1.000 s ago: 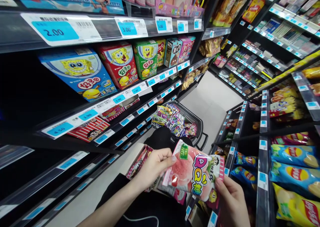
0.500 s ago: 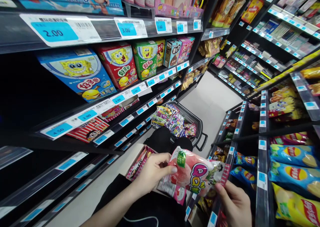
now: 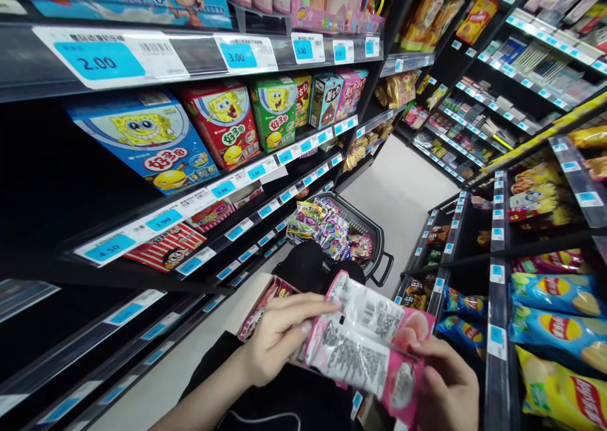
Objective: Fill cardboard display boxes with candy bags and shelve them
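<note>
Half a second ago the candy packet showed its pink front with the big puffy lettering; now its back faces up, white with dense small print, a barcode and a peach picture at the right end. It is in the lower middle of the frame, tilted, just in front of the dark-clothed knees. The left hand has changed too: its fingers, pinched on the corner before, now stretch nearly straight and close together across the packet's left edge. Whether its thumb grips from below I cannot tell. The right hand, at lower right, holds the packet's right end, thumb on top and fingers curled underneath. The basket and shelves look unchanged.

The packet is thin, glossy film, creased, with pale glare along its folds and a pink border. Under the left hand, an open carton with pale, flat walls holds pink-and-dark wrapped sweets. At the centre, the black basket has a rounded rim, perforated sides and a looped handle; crinkled, shiny bags are heaped in it. Stiff, sharp-edged cardboard boxes line the upper-left shelf, while plump, smooth chip bags lie at lower right.
</note>
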The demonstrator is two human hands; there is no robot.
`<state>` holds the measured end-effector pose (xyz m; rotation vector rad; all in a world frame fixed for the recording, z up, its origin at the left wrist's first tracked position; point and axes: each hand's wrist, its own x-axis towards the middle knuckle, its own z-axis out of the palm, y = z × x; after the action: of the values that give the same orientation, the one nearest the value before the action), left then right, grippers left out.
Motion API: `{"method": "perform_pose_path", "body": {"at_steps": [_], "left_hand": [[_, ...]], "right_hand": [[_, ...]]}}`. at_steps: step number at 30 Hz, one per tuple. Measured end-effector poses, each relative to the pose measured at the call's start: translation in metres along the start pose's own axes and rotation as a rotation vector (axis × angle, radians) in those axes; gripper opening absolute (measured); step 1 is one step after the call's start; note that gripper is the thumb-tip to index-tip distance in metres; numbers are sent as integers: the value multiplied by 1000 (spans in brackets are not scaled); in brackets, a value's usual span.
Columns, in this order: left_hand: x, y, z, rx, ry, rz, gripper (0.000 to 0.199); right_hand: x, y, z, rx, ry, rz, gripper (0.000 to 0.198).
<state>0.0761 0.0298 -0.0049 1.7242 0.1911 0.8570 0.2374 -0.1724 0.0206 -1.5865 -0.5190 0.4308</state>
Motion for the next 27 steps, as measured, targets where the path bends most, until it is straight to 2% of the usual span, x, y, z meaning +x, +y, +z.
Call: {"method": "perform_pose_path", "body": {"at_steps": [3, 6, 7, 10, 13, 16, 18, 20, 23, 27], "left_hand": [[0, 0, 9, -271, 33, -371, 23], [4, -3, 20, -488, 100, -677, 47], [6, -4, 23, -533, 106, -737, 47], [9, -6, 29, -569, 78, -826, 26], [9, -4, 31, -508, 106, -810, 18], [9, 2, 32, -400, 93, -762, 14], [10, 5, 31, -268, 58, -713, 17], [12, 7, 29, -126, 34, -640, 22], [14, 6, 23, 24, -4, -482, 24], [12, 0, 11, 167, -112, -100, 20]], "right_hand": [[2, 8, 6, -46, 59, 42, 13], [-1, 13, 12, -104, 225, -6, 18], [-2, 14, 15, -112, 282, -36, 23], [-6, 14, 21, -82, 380, -51, 37], [-8, 11, 27, 3, 302, 123, 52], [-7, 12, 25, 19, 192, 296, 37], [-7, 17, 19, -14, 187, 319, 31], [-7, 23, 12, -74, 212, 262, 32], [-7, 29, 3, -240, 227, 55, 25], [-8, 25, -3, -392, 162, -278, 16]]}}
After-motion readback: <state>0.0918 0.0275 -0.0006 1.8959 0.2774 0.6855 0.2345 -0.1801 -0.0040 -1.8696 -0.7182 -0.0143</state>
